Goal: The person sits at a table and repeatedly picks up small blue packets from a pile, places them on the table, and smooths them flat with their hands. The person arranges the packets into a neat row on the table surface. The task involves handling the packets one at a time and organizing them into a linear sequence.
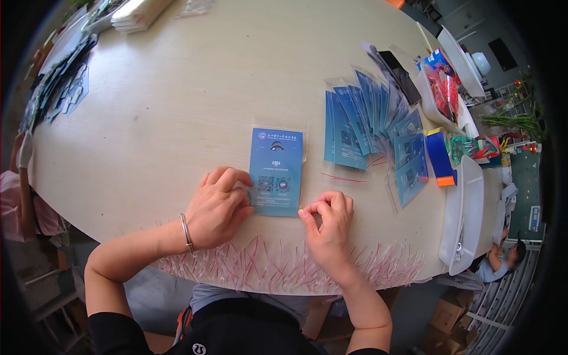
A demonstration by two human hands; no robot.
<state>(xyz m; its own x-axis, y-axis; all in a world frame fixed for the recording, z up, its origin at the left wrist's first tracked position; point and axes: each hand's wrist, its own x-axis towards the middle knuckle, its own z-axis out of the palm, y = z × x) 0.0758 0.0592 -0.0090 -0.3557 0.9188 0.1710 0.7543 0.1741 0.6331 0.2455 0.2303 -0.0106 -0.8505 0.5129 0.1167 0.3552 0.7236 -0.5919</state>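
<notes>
In front of me a blue printed card (276, 157) lies upright in a clear plastic sleeve, whose edge shows past the card's top and right side. My left hand (218, 207), with a silver bangle at the wrist, has its fingers curled at the card's lower left edge; the fingertips are partly hidden. Thumb and forefinger of my right hand (329, 228) pinch together at the lower right corner. To the right, several sleeved blue cards (349, 133) lie fanned out and overlapping, with loose red strips (345, 178) beside them.
Many thin clear and red strips (284, 266) litter the table's near edge. At right are a dark phone (399, 76), a white tray (462, 219) and a blue-orange object (440, 157). Dark blue cards (65, 89) pile up far left, near clear sleeves (137, 15). Other people sit at both sides.
</notes>
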